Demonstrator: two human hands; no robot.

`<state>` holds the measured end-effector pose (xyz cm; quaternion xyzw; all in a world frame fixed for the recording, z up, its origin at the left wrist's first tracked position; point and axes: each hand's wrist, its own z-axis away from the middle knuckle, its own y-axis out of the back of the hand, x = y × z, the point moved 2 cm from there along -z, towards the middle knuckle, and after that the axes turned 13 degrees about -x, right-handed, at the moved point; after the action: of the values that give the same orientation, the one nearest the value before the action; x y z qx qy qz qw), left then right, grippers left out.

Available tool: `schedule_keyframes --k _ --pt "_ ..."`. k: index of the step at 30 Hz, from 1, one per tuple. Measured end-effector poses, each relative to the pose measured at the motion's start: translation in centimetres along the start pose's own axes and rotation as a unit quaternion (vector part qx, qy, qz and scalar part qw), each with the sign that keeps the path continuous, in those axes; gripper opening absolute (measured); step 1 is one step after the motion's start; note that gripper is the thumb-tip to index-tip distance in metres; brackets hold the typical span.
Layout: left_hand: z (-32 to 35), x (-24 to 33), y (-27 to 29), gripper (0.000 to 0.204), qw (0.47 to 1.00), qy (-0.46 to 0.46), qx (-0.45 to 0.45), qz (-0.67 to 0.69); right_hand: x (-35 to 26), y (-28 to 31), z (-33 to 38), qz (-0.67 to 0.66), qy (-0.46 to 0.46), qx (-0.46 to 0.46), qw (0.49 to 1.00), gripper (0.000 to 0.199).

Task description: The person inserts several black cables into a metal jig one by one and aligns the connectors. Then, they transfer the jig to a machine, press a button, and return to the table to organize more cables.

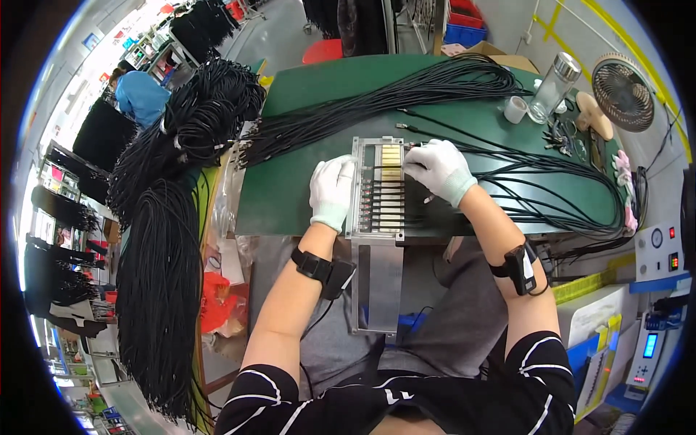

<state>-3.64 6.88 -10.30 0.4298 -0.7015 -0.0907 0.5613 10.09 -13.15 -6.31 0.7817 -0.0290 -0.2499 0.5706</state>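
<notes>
A slotted metal fixture (356,214) lies across the near edge of the green table, its lower part jutting out over my lap. Several black cables (382,197) lie side by side across its slots, above yellow and white strips. My left hand (332,190), in a white glove, grips the fixture's left rail with fingers bent together; the fingertips are partly hidden. On the opposite side, my gloved right hand (439,168) pinches a black cable (388,167) at the fixture's upper right edge. The cable's part between the fingers is covered by the glove.
Loose black cables (536,170) curve over the green table (319,90) on the right, and a long bundle (391,98) crosses the back. Heaped cables (159,290) hang at the left. A glass bottle (554,87), white cup (515,109) and fan (622,93) stand at back right.
</notes>
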Motion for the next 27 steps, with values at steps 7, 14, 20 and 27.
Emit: schedule_keyframes --k 7,14,20,27 --pt "0.5 0.0 -0.1 0.022 1.0 0.01 -0.01 -0.008 -0.5 0.1 0.6 0.05 0.036 -0.023 0.998 0.009" --pt "0.7 0.9 -0.2 0.021 0.999 -0.036 -0.019 -0.034 -0.8 -0.1 0.5 0.053 0.048 -0.007 0.997 0.009" --pt "0.4 0.8 -0.3 0.022 0.999 -0.028 -0.026 -0.011 -0.6 0.1 0.2 0.056 0.038 -0.021 0.997 0.009" --pt "0.4 0.5 -0.3 0.023 0.999 -0.012 -0.028 0.013 -0.4 0.2 0.0 0.064 0.039 -0.03 0.997 0.011"
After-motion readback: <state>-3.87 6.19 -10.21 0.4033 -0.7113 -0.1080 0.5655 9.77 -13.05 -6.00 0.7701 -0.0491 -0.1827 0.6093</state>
